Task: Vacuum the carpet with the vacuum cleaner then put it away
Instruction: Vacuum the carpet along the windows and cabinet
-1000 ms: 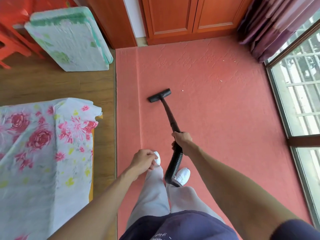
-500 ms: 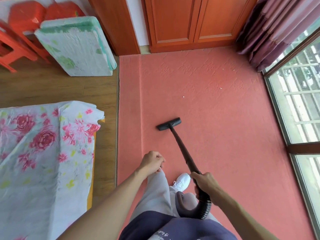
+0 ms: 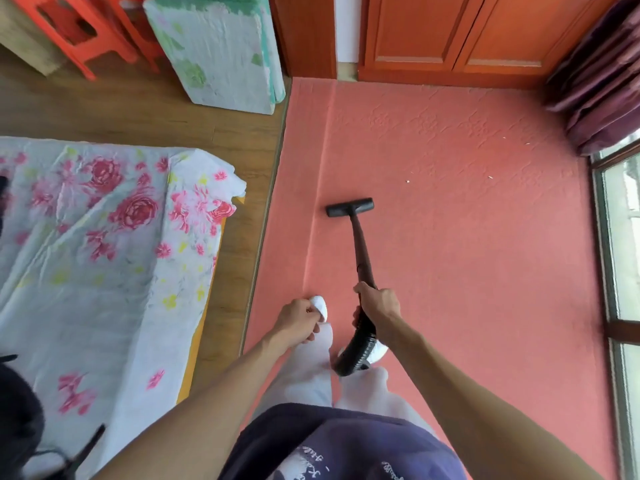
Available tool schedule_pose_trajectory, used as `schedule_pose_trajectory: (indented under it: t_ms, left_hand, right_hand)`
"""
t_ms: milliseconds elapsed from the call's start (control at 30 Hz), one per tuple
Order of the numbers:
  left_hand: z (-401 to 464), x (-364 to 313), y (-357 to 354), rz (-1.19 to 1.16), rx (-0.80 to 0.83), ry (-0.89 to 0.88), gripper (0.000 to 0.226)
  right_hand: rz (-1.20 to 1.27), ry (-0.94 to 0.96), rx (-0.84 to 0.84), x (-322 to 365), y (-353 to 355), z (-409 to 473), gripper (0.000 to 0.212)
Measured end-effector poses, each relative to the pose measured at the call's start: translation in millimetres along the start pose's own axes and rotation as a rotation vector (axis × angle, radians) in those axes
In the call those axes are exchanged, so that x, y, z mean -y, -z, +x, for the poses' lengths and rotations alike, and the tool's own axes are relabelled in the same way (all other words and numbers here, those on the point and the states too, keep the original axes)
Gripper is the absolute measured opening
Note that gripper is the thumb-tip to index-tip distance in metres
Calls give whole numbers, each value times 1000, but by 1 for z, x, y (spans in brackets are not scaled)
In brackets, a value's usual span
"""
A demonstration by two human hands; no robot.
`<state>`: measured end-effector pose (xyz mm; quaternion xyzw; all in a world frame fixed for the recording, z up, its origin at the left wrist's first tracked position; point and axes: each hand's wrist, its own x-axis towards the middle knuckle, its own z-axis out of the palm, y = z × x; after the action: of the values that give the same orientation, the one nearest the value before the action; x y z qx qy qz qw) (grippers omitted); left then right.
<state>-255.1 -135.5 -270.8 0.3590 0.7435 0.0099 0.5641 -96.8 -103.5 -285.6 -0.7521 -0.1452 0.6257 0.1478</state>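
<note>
A salmon-red carpet [image 3: 467, 237] covers the floor ahead and to the right. The black vacuum wand [image 3: 360, 247] slants away from me, its flat nozzle head [image 3: 349, 206] resting on the carpet. My right hand [image 3: 379, 308] grips the wand where it meets the ribbed black hose [image 3: 356, 351], which curves down past my knees. My left hand [image 3: 298, 322] hangs in a loose fist above my left leg, with nothing visible in it. A few small white specks [image 3: 407, 181] lie on the carpet beyond the nozzle.
A bed with a floral sheet [image 3: 104, 254] fills the left side, on wooden floor [image 3: 138, 112]. A folded mattress [image 3: 218, 53] and red stools [image 3: 79, 32] stand at the back left. Orange cabinets [image 3: 450, 36] line the far wall. Purple curtains [image 3: 595, 64] and a window [image 3: 623, 237] bound the right.
The nozzle was pulled back toward me, then pushed forward again across the carpet. My right hand moved forward with the wand. The left hand stayed by my leg.
</note>
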Motion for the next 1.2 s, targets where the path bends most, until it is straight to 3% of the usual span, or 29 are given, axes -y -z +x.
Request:
schedule_pose_trajectory:
  t_ms: [100,333,500,633,733,867,1200]
  left_hand:
    - [-1,22,8,3,26,29,18]
    - [6,49,32,-23,81,-16,19]
    - [4,75,72,-95,120,-79,21]
    - [9,107,115,-167,100,-94,22]
    - [10,134,145,-163,122,-90,22]
    - [6,162,177,-204,120,-62,20]
    - [-1,187,210,-301,99,-39,21]
  right_hand:
    - [-103,-49,-31,-39,-3,-32,30]
    - [-149,-185,-45,-89,-37,-72,25]
    - [-144,-110,10,-77,-105,-73,32]
    - [-108,-37,-69,-66,-158,-86,26]
    - [60,-29,-105,-66,-177,-97,23]
    - [55,-20,-155,-82,-189,-117,31]
    - [30,-72,30,-94,-250,-119,25]
